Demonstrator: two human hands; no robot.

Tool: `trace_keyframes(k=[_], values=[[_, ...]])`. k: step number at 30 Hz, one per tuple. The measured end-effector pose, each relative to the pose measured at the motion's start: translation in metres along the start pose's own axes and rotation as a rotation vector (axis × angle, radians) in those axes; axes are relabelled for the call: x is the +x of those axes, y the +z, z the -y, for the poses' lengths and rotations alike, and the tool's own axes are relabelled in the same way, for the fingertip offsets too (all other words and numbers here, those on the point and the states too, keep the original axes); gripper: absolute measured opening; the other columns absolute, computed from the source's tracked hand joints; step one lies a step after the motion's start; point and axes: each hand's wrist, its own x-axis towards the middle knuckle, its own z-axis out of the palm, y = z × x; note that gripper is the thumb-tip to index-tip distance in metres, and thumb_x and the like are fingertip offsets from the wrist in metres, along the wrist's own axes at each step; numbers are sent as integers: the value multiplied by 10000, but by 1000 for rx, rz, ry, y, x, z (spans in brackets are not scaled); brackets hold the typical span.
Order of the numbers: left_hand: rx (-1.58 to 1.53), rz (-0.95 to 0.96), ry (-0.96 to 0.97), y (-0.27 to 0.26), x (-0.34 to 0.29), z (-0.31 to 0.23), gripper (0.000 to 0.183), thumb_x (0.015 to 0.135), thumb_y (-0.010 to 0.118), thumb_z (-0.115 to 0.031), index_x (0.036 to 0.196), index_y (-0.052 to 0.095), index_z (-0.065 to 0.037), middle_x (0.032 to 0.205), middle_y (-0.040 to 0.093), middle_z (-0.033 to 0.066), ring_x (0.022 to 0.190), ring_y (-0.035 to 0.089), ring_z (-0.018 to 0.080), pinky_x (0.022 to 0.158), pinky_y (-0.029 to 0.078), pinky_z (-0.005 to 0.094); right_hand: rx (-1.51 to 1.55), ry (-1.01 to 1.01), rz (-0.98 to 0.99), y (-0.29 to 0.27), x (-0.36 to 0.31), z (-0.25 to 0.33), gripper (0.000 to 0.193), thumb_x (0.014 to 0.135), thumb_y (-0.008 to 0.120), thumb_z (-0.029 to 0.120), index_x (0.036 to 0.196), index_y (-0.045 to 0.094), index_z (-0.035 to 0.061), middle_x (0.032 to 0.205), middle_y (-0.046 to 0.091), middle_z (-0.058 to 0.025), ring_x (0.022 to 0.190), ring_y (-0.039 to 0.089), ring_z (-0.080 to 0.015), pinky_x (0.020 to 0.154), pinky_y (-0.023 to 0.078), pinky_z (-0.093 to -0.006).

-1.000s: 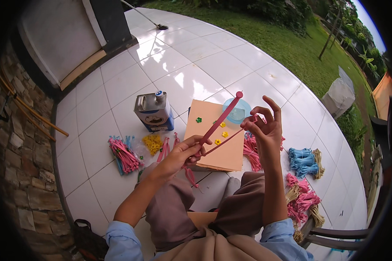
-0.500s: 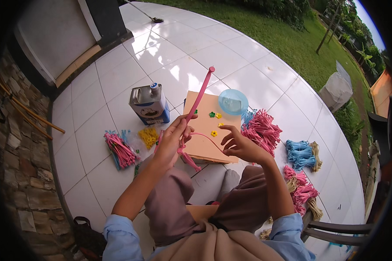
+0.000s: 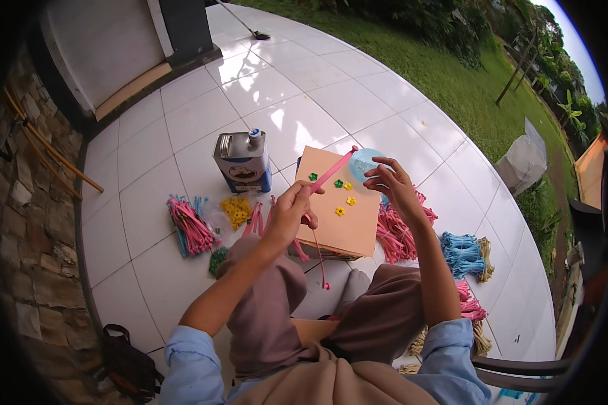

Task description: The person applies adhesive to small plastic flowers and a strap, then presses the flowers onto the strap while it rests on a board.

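Observation:
My left hand (image 3: pixel 290 217) is closed around a pink strap (image 3: pixel 334 171) with a small round knob at its upper end. A thin pink cord (image 3: pixel 320 255) with a knobbed tip hangs below that hand. My right hand (image 3: pixel 393 185) is raised over the far right of the board, fingers apart and curled, with nothing visible in it. Behind its fingers is a translucent blue round dish (image 3: pixel 359 162). Below both hands lies a peach-coloured board (image 3: pixel 352 236). Green flower-shaped pieces (image 3: pixel 338 183) and yellow flower-shaped pieces (image 3: pixel 340 211) rest on it.
A metal can (image 3: pixel 244 165) stands left of the board. Near it lie a bag of yellow pieces (image 3: pixel 236 212) and a pink strap bundle (image 3: pixel 193 229). To the right are a pink pile (image 3: pixel 397 236) and blue bundles (image 3: pixel 462 255). A chair arm (image 3: pixel 520 366) is at lower right.
My right hand has moved up and away from the cord, toward the blue dish. The cord now hangs loose. The strap in my left hand has tilted over to the right.

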Motion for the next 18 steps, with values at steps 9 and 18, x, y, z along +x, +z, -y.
trace_keyframes(k=[9, 18], values=[[-111, -120, -32, -27, -2, 8, 282, 967, 346, -278, 881, 468, -39, 589, 322, -34, 433, 448, 84, 439, 368, 211, -1150, -483, 10, 12, 62, -98, 399, 694, 607, 8, 1066, 476, 67, 904, 634, -87, 1011, 464, -275, 827, 357, -408], [-134, -129, -115, -29, -6, -2, 283, 943, 411, -333, 847, 441, -69, 616, 343, -32, 429, 430, 78, 431, 349, 211, -1495, -520, -43, 25, 79, -128, 477, 706, 556, -1, 1157, 414, 65, 845, 567, -88, 966, 456, -275, 782, 348, -410]])
